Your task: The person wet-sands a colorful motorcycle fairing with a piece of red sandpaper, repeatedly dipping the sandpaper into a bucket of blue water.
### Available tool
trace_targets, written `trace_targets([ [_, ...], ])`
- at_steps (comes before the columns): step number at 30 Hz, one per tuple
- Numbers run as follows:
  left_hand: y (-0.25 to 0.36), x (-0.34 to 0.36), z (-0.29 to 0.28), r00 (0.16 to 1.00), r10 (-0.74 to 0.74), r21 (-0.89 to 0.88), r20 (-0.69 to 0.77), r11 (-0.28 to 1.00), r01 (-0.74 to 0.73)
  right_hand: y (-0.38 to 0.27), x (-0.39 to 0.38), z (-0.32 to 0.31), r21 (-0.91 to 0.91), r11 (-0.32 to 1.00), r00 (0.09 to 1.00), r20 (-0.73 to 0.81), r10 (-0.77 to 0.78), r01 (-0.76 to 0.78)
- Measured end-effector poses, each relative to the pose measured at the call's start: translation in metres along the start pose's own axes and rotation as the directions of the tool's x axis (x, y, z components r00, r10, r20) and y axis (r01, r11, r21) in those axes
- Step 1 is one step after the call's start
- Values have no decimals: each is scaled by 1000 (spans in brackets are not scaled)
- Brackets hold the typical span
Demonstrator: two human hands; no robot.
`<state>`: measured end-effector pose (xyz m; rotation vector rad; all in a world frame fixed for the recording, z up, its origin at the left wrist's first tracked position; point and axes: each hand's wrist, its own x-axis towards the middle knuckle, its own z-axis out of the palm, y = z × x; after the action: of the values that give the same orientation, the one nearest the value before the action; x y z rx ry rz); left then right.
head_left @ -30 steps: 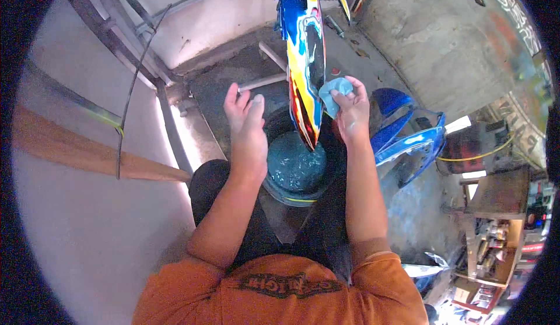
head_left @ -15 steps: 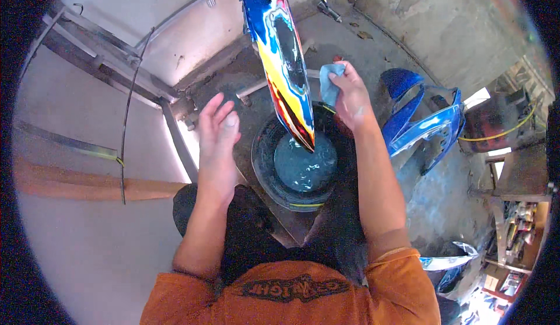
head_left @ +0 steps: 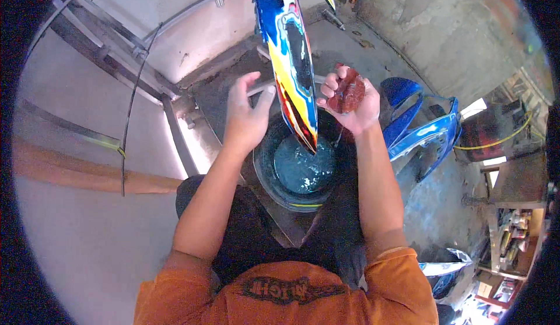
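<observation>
Dark lettering (head_left: 291, 290) crosses the orange shirt (head_left: 399, 287), but seems too distorted to read reliably.

Pointed panel (head_left: 299, 62): dk blue upper end, yel band, wht & lt-blue outlines rnd blk patch, red-orange flame pattern nr tip. Held sheet (head_left: 350, 93): reddish-brn. Tub (head_left: 263, 164): blk w/ yel stripe; water (head_left: 297, 162) grey-blue. Person's shirt (head_left: 286, 310): orange w/ dk print; trousers (head_left: 236, 226) blk.
</observation>
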<state>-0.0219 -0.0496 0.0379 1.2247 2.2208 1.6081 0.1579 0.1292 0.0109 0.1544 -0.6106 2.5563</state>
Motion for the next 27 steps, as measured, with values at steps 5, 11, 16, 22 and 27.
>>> trace_targets([
  [5,-16,-5,24,994,106,36,-6,994,-105,5,8,-21,-686,723,911,-345,-227,-80],
  [11,-16,-13,47,976,-155,-244,151,951,189,25,13,-41,-972,6,858,-211,-469,-236],
  [16,-51,-10,60,936,-300,-230,183,913,338,39,13,3,-928,357,849,-269,-455,-103],
  [22,-30,-15,60,912,-271,-300,308,882,363,41,18,-18,-982,-44,862,-139,-487,-183],
  [27,-47,-15,75,936,-246,-191,250,935,297,49,38,-16,-978,67,827,-204,-524,-198],
])
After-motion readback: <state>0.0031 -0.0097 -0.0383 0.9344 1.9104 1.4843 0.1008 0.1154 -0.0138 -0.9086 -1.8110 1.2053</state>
